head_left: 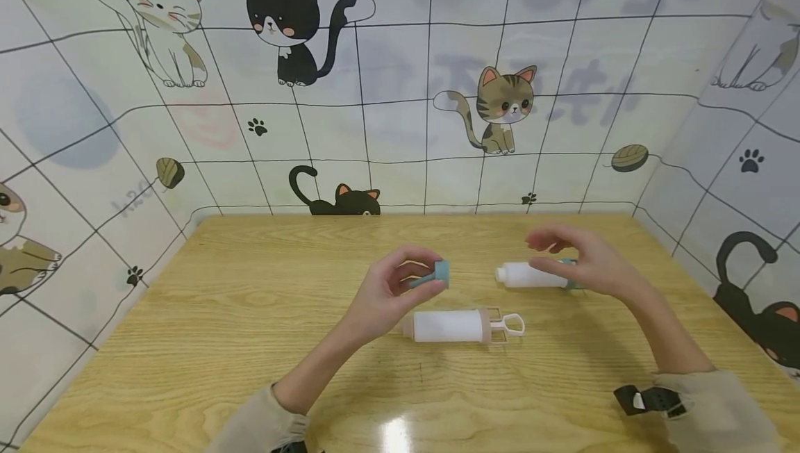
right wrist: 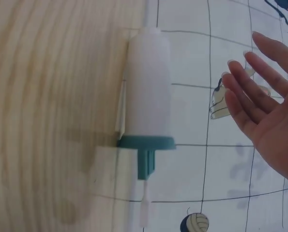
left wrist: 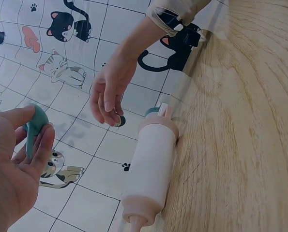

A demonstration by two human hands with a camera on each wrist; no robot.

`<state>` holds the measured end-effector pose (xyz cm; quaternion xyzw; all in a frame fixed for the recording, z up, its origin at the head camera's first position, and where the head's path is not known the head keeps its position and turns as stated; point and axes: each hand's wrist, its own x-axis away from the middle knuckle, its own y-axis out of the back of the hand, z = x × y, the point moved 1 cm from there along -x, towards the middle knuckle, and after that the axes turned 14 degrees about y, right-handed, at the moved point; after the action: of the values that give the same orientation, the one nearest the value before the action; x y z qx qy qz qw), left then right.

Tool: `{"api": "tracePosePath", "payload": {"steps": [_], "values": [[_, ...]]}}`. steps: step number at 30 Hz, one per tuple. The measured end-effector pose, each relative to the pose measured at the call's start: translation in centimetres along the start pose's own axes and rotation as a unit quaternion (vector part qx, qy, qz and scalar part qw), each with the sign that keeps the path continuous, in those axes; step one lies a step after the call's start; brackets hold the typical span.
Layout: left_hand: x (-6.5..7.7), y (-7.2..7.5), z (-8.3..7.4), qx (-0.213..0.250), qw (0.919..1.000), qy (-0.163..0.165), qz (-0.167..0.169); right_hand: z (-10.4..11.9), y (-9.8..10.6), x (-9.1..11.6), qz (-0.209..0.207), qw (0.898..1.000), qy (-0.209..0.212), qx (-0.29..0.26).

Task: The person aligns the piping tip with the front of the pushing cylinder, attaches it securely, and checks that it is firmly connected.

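Observation:
My left hand (head_left: 395, 292) pinches a small teal nozzle cap (head_left: 442, 272) between thumb and fingers, held up over the table. Its thin tapered spout (left wrist: 29, 140) points back toward the palm. My right hand (head_left: 590, 262) is apart from things, fingers relaxed, above a white plunger tube (head_left: 528, 275) lying on its side. That tube has a bare narrow neck at its left end and a teal collar (right wrist: 146, 142) at the other. Nearer me lies a second white plunger tube (head_left: 448, 326) with pinkish-beige ends, its tip partly hidden behind my left hand.
The light wooden table (head_left: 250, 314) meets a back wall (head_left: 400, 119) covered with cat drawings and grid lines, with side walls left and right. A white loop handle (head_left: 514, 325) sticks out rightward from the nearer tube.

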<state>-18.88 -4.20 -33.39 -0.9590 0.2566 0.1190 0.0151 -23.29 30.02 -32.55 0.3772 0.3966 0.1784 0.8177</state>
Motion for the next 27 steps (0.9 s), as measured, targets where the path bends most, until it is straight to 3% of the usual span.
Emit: {"api": "tracePosePath", "payload": {"steps": [12, 21, 27], "values": [[0.1, 0.1, 0.0, -0.012, 0.9999, 0.001, 0.001, -2.5, 0.5, 1.6, 0.067, 0.996, -0.062, 0.009], [0.1, 0.0, 0.0, -0.012, 0.9999, 0.003, 0.001, -4.2, 0.9, 2.5, 0.097, 0.991, -0.085, 0.033], [0.1, 0.0, 0.1, -0.013, 0.9999, 0.003, 0.0, -4.9, 0.9, 2.7, 0.111, 0.99, -0.08, 0.03]]}}
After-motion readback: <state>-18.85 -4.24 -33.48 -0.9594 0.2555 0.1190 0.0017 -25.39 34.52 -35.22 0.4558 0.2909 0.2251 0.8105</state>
